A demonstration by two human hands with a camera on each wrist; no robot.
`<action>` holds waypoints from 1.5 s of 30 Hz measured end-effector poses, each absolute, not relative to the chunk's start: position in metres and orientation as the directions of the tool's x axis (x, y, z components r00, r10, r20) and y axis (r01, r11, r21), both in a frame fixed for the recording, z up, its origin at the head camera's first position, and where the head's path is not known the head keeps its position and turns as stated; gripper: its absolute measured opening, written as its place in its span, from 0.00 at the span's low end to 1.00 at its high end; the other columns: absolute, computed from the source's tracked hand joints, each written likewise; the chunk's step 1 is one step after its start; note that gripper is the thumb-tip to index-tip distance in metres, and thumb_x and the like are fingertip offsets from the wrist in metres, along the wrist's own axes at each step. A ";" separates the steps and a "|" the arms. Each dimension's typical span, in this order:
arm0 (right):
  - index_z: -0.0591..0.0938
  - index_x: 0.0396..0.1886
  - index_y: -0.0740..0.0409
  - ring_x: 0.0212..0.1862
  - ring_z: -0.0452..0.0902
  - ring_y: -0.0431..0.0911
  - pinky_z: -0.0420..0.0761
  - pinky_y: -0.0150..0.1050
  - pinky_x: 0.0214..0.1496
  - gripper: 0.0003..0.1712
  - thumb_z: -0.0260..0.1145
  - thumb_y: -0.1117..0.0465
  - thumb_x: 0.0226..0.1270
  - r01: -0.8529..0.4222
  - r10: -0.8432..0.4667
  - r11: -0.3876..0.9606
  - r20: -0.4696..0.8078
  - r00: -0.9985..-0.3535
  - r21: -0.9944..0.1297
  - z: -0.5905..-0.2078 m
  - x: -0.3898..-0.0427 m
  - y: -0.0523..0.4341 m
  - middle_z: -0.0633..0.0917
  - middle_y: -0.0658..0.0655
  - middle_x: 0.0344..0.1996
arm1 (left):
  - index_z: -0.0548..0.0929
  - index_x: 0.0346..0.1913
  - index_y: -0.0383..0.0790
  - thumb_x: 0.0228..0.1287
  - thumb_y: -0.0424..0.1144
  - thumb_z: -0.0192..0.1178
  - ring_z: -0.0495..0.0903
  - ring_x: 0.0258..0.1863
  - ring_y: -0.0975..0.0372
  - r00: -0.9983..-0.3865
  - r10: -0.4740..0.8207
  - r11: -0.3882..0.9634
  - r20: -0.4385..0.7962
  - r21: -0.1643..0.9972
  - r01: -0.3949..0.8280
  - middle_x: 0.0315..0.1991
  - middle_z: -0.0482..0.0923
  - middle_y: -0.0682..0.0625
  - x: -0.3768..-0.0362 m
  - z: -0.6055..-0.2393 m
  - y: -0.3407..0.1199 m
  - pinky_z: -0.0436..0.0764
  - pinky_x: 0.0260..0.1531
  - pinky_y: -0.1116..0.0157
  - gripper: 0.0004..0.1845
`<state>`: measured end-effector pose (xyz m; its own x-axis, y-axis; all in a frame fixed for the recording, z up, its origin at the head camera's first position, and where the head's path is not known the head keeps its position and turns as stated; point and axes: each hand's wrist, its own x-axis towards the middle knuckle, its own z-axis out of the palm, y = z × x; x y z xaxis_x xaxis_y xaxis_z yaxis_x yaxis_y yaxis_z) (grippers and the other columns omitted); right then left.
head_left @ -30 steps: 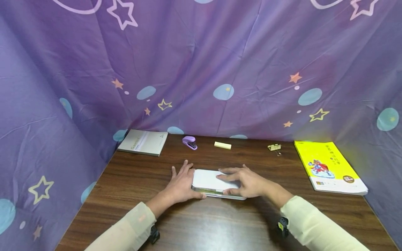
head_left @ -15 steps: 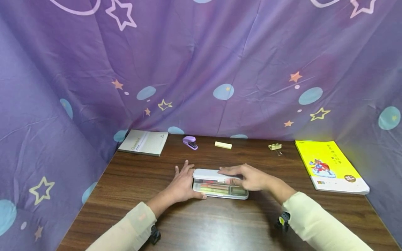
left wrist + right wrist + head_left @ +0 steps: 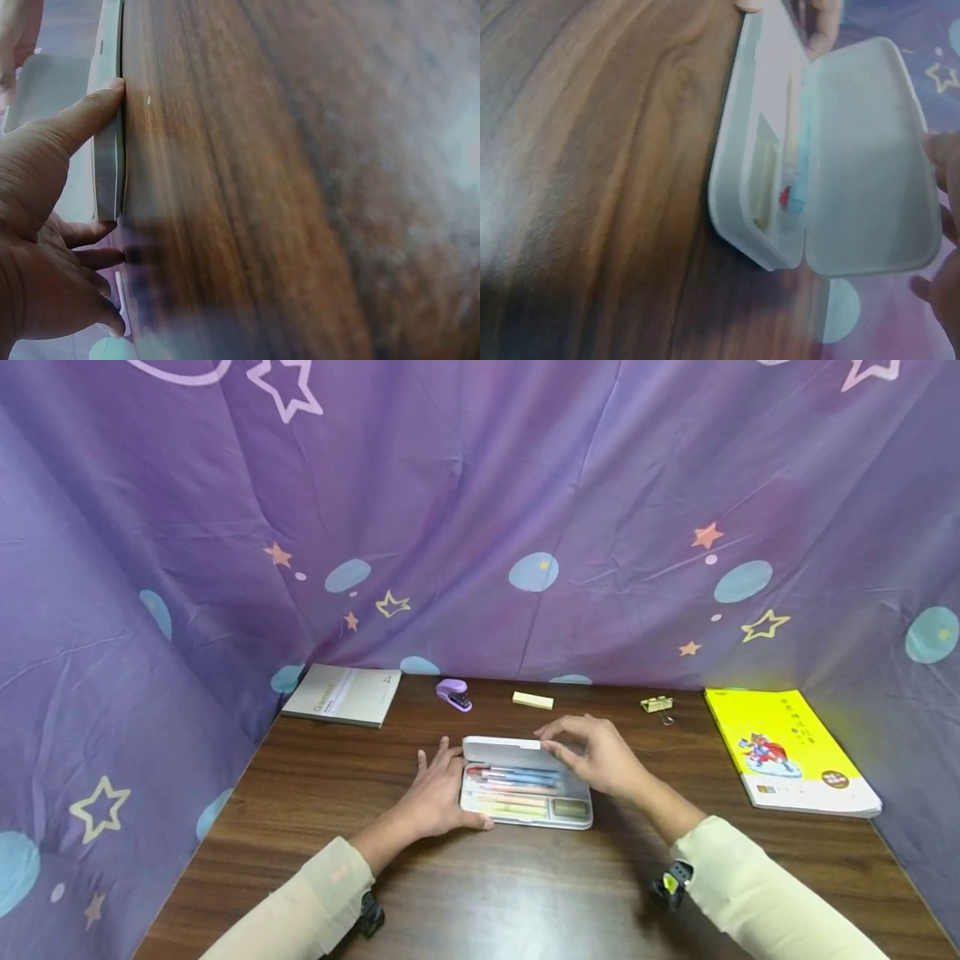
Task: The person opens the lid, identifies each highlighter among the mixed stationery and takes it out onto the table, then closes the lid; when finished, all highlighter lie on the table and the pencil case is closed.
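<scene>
A white pencil case (image 3: 527, 823) lies on the wooden table with its lid (image 3: 498, 750) raised at the back. Inside are several pens (image 3: 517, 777) in blue, pink and yellow, and a small compartment (image 3: 572, 808) at the right. My left hand (image 3: 435, 797) holds the case's left end, thumb (image 3: 94, 109) against the front wall and fingers at the end. My right hand (image 3: 600, 758) pinches the lid's free edge near its right side. In the right wrist view the lid (image 3: 870, 165) stands steeply up, with the right fingers (image 3: 943, 161) at its edge.
Along the back of the table lie a grey notebook (image 3: 343, 695), a purple stapler (image 3: 453, 694), a pale yellow block (image 3: 533, 700) and a gold binder clip (image 3: 657, 704). A yellow book (image 3: 787, 747) lies at the right. Purple cloth (image 3: 480, 510) hangs behind.
The lid has swung from nearly closed to upright, showing the pens inside. My right hand has moved up and back with it; the left hand has stayed at the case's end.
</scene>
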<state>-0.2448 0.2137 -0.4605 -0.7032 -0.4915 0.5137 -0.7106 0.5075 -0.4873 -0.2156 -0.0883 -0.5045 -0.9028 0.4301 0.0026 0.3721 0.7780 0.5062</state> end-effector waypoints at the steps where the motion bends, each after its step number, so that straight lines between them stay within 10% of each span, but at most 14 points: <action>1: 0.93 0.44 0.56 0.49 0.92 0.50 0.91 0.54 0.57 0.09 0.81 0.69 0.67 -0.731 -0.478 0.513 0.558 -0.679 -0.450 -0.461 -0.245 0.212 0.96 0.52 0.45 | 0.70 0.82 0.34 0.47 0.63 0.88 0.48 0.90 0.34 -0.903 0.431 0.775 0.005 0.511 0.372 0.83 0.67 0.34 -0.216 -0.504 -0.088 0.42 0.85 0.24 0.64; 7: 0.94 0.46 0.53 0.48 0.81 0.58 0.79 0.72 0.58 0.11 0.81 0.61 0.65 -0.690 -0.480 0.722 0.681 -0.554 -0.052 -0.467 -0.241 0.207 0.87 0.57 0.47 | 0.75 0.78 0.35 0.47 0.64 0.87 0.49 0.90 0.34 -0.903 0.429 0.783 0.003 0.497 0.374 0.83 0.67 0.33 -0.216 -0.504 -0.087 0.42 0.85 0.25 0.60; 14: 0.77 0.81 0.55 0.75 0.74 0.65 0.55 0.91 0.76 0.67 0.71 0.14 0.52 -0.541 -0.529 0.836 0.394 -0.751 0.092 -0.482 -0.231 0.209 0.78 0.65 0.75 | 0.78 0.74 0.34 0.48 0.66 0.86 0.49 0.90 0.35 -0.911 0.411 0.812 -0.015 0.461 0.359 0.83 0.66 0.31 -0.214 -0.502 -0.086 0.43 0.87 0.28 0.56; 18: 0.62 0.90 0.55 0.87 0.60 0.68 0.50 0.94 0.75 0.83 0.72 0.08 0.43 -0.544 -0.531 0.839 0.216 -0.819 -0.001 -0.488 -0.230 0.212 0.63 0.69 0.87 | 0.77 0.74 0.34 0.48 0.66 0.86 0.49 0.90 0.35 -0.913 0.408 0.820 -0.021 0.449 0.356 0.83 0.66 0.31 -0.214 -0.501 -0.085 0.43 0.87 0.30 0.57; 29: 0.60 0.92 0.43 0.89 0.49 0.73 0.45 0.96 0.73 0.81 0.75 0.10 0.42 -0.487 -0.515 0.841 -0.074 -0.854 -0.236 -0.495 -0.241 0.215 0.55 0.69 0.90 | 0.78 0.74 0.33 0.49 0.67 0.85 0.50 0.89 0.34 -0.912 0.408 0.830 -0.040 0.432 0.352 0.83 0.65 0.30 -0.215 -0.501 -0.084 0.46 0.89 0.33 0.57; 45: 0.60 0.91 0.45 0.89 0.49 0.72 0.44 0.95 0.74 0.81 0.75 0.10 0.43 -0.459 -0.504 0.848 -0.135 -0.853 -0.264 -0.495 -0.245 0.214 0.55 0.66 0.91 | 0.58 0.87 0.30 0.54 0.79 0.74 0.52 0.90 0.39 -0.898 0.441 0.820 -0.004 0.409 0.401 0.87 0.60 0.31 -0.219 -0.504 -0.085 0.47 0.87 0.30 0.73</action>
